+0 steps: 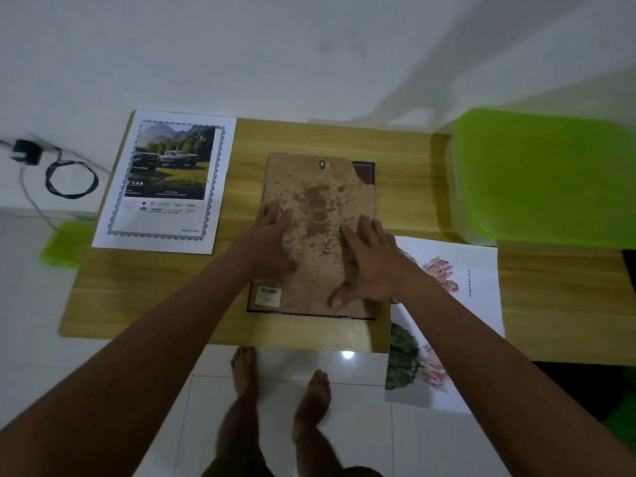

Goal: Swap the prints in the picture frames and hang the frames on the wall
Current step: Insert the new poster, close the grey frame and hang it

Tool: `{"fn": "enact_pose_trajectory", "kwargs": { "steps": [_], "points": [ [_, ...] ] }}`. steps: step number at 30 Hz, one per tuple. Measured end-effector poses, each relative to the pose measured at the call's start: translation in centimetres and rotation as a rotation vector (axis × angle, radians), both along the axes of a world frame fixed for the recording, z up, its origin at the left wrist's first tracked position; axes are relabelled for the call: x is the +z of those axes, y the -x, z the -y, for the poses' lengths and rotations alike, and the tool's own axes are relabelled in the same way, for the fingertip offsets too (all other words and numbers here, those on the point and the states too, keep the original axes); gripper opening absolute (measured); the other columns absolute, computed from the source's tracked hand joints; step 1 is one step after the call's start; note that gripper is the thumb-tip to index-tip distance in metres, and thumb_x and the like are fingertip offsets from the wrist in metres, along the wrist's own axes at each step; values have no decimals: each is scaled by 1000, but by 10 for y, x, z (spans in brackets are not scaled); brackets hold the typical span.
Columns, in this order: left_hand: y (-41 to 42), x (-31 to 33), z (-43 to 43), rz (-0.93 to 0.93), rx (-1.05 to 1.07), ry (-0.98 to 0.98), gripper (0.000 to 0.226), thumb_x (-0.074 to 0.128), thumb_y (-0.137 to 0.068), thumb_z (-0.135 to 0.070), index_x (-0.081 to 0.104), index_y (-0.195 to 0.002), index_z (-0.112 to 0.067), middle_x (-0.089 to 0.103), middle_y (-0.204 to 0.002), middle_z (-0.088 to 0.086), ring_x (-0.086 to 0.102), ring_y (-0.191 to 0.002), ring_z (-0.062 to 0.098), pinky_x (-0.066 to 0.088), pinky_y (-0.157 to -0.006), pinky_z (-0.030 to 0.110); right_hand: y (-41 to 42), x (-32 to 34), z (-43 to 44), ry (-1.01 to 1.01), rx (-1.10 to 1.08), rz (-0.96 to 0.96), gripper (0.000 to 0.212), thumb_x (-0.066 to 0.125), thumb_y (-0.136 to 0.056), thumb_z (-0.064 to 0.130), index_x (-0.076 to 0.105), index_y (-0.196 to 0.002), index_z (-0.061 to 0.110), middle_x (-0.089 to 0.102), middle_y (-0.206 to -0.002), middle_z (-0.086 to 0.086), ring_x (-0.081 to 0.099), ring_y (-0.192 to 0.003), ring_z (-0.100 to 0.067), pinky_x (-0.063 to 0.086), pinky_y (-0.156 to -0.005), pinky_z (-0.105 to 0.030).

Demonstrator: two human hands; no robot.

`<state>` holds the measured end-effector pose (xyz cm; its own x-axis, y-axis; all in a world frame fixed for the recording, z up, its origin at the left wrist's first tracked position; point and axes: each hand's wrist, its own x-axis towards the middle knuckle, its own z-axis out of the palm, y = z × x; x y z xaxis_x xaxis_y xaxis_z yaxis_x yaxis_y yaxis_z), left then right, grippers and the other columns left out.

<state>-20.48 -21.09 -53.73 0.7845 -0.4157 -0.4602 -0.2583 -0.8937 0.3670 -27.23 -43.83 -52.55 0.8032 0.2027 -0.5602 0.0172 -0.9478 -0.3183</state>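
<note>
Pale wood-grain table [137, 287] against a white wall [309, 63]: the frame [365, 172] lies face down at centre, your left hand [275, 235] and right hand [368, 266] flat on its mottled, stained backing board [316, 197], each grip spread apart, clamping nothing. Press evenly so the stiff board seats square; the car print [168, 173] lies upper left, the flower print [457, 294] lower right.

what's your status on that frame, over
Left hand and right hand both flat on stained brown backing board of face-down dark picture frame. White truck print loose to its left, pink flower print right, overhanging wooden table edge. Nothing else on board.
</note>
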Motion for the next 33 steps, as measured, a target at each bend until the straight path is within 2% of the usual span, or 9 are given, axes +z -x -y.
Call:
{"fn": "enact_pose_trajectory", "kwargs": {
  "steps": [8,16,18,21,24,26,28,30,33],
  "points": [
    [3,2,-3,38,-35,8,114,73,-77,-51,0,-155,-12,-17,-160,9,-18,-147,24,12,-119,45,17,-5,-7,123,163,40,148,72,-57,81,-23,-153,21,-34,-155,-20,-34,-142,-38,-12,-116,-56],
    [8,2,-2,100,-67,3,122,78,-69,-55,4,-154,-8,-10,-161,15,-9,-149,30,14,-119,47,28,-10,-11,136,206,139,133,65,-63,82,-9,-156,22,-14,-160,-28,-18,-145,-50,2,-121,-58],
    [6,3,-2,106,-72,11,124,81,-65,-53,8,-154,-7,-8,-161,16,-8,-148,32,16,-118,47,29,-8,-9,125,213,158,130,65,-61,83,-2,-157,24,-6,-162,-26,-10,-148,-48,4,-121,-57],
    [3,6,0,78,-76,24,122,84,-62,-51,13,-152,-9,-4,-162,13,-7,-149,31,16,-118,47,19,0,0,98,185,197,128,60,-57,90,14,-156,23,19,-158,-15,16,-146,-37,14,-119,-50],
    [2,7,3,110,-86,42,122,83,-66,-50,8,-153,-9,9,-161,13,8,-148,31,24,-117,45,1,5,7,56,53,239,103,48,-71,88,25,-151,27,29,-150,-9,31,-136,-34,29,-111,-47],
    [-3,9,7,217,-100,29,112,78,-71,-50,13,-153,-10,25,-154,16,27,-140,33,34,-110,42,-12,3,7,50,14,245,82,55,-81,75,32,-144,29,21,-155,-11,22,-142,-38,25,-114,-50],
    [-13,13,13,291,-137,-61,102,76,-72,-53,23,-150,-15,30,-149,16,32,-134,32,38,-104,42,-25,1,5,36,-14,195,83,70,-77,62,33,-142,25,13,-160,-11,9,-149,-37,15,-119,-52],
    [-23,15,20,245,-146,-94,107,79,-68,-53,20,-151,-21,13,-157,17,17,-144,35,30,-112,44,-36,2,4,20,-53,164,98,81,-67,58,31,-143,20,23,-155,-9,16,-146,-35,18,-119,-51],
    [-34,11,29,77,-187,-150,125,80,-69,-50,-7,-154,-22,-17,-160,13,-10,-148,34,6,-119,46,-45,5,2,67,-54,149,116,85,-60,59,23,-150,19,27,-149,-9,22,-141,-36,23,-117,-50]
  ]
}}
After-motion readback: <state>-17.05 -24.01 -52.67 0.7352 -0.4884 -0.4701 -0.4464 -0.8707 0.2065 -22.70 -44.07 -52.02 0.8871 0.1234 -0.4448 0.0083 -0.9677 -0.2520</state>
